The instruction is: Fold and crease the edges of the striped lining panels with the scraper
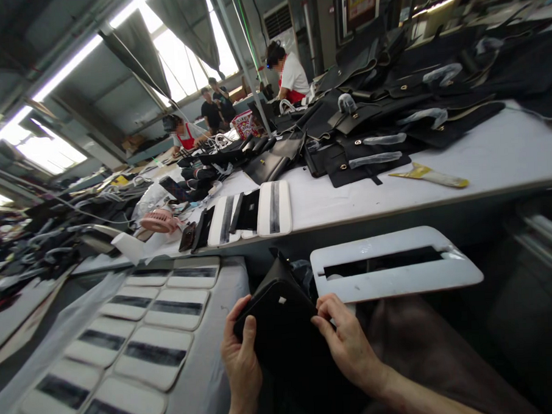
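The left hand (243, 355) was clamped on the left edge of the black leather piece (288, 334), its thumb on the near face, while the right hand (348, 344) pinched the opposite edge, so that the piece stood between the two, touching both, with neither plainly nearer. Its long axis seemed to run away from the wearer toward the white worktable (339, 195), though its lower end was lost in shadow. Farther out, a slotted white board (398, 281) lay just beyond the right hand, and striped white panels (154, 352) lay left of the left.
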`<control>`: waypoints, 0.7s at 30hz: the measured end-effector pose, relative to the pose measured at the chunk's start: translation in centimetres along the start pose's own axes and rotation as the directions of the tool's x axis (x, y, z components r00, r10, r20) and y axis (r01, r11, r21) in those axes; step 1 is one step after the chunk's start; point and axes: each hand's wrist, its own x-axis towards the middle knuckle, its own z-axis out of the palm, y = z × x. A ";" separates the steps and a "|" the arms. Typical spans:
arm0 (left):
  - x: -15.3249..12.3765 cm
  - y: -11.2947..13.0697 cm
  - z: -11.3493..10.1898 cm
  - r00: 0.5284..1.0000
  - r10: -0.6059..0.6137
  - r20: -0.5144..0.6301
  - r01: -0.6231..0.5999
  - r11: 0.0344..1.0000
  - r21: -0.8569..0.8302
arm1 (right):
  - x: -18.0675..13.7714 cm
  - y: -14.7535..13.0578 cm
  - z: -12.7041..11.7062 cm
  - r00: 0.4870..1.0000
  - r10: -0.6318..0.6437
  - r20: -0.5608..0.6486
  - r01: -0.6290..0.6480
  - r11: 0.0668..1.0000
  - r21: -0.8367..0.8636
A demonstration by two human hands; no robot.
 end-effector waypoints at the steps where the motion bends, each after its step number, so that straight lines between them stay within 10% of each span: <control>1: 0.0 -0.1 0.0 1.000 0.001 -0.008 -0.001 1.000 0.010 | -0.1 0.1 0.0 1.000 -0.007 0.000 0.007 1.000 -0.001; 21: 0.8 -0.6 -1.0 0.975 0.142 0.169 -0.140 0.990 -0.025 | -0.5 -1.4 -0.8 0.992 0.099 0.078 -0.109 0.985 0.134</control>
